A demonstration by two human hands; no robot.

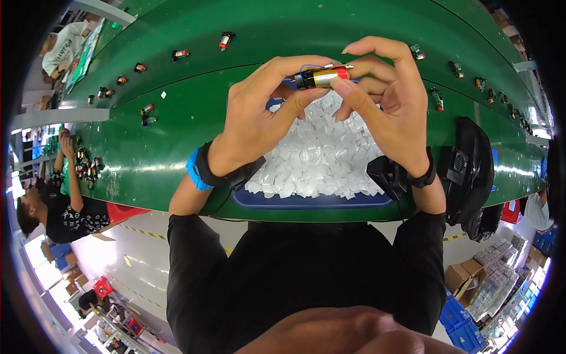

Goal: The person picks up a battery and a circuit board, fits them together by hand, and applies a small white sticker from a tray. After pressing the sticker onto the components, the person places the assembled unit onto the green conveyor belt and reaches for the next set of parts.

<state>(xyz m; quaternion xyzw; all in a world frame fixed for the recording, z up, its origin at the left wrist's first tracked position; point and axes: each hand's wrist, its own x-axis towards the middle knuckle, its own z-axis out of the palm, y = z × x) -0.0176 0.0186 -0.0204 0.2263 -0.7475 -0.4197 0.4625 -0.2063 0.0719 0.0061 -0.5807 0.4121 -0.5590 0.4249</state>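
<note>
A small cylindrical battery [323,78] with a yellow and silver body, a red end, a black end and thin wires is held up over the tray. My left hand [253,109] pinches its black end between thumb and fingers. My right hand [392,103] is at the red end, thumb pressed against it and forefinger raised and curved. Below both hands lies a heap of small white pieces [321,153] in a blue tray [312,202]. Dark straps circle both my wrists, and a blue band [196,170] is on the left one.
Similar battery assemblies, such as one farther off [226,41], lie in rows on the green table [194,106]. A black bag [471,168] sits right of the tray. Another person [71,203] works at the left beside a cluster of assemblies [88,167].
</note>
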